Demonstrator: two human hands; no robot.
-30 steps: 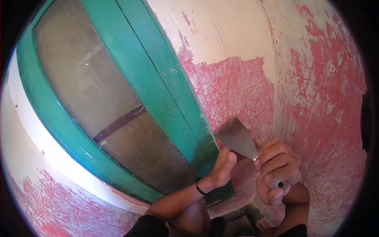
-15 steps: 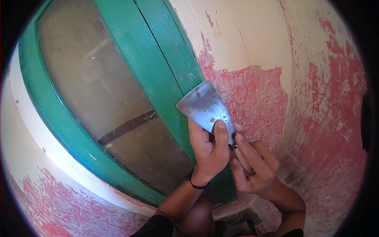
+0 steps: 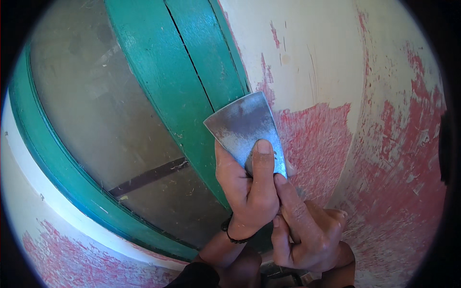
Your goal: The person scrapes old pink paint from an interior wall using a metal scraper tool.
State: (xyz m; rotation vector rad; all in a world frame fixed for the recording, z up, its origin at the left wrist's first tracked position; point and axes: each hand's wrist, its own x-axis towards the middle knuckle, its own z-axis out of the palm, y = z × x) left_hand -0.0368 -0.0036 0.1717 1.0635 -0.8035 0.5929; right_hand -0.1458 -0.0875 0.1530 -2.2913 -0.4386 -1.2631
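A wide metal scraper blade [image 3: 242, 126] lies flat against the wall next to a green window frame [image 3: 189, 84]. My left hand [image 3: 246, 192] presses on the blade's lower part, its fingers laid over the metal. My right hand [image 3: 307, 230] sits just below and to the right, wrapped around the scraper's handle, which is hidden under the fingers. The blade's top edge reaches the line where cream wall paint [image 3: 312, 53] meets scraped red paint [image 3: 314, 144].
A dusty glass pane [image 3: 101, 110] with a dark bar fills the green frame on the left. Patchy red and cream wall [image 3: 398, 158] spreads to the right. More flaked red paint [image 3: 67, 259] shows below the frame at lower left.
Both hands have pushed the scraper upward along the wall beside the green frame. The view has come closer and my left hand now lies over the blade.
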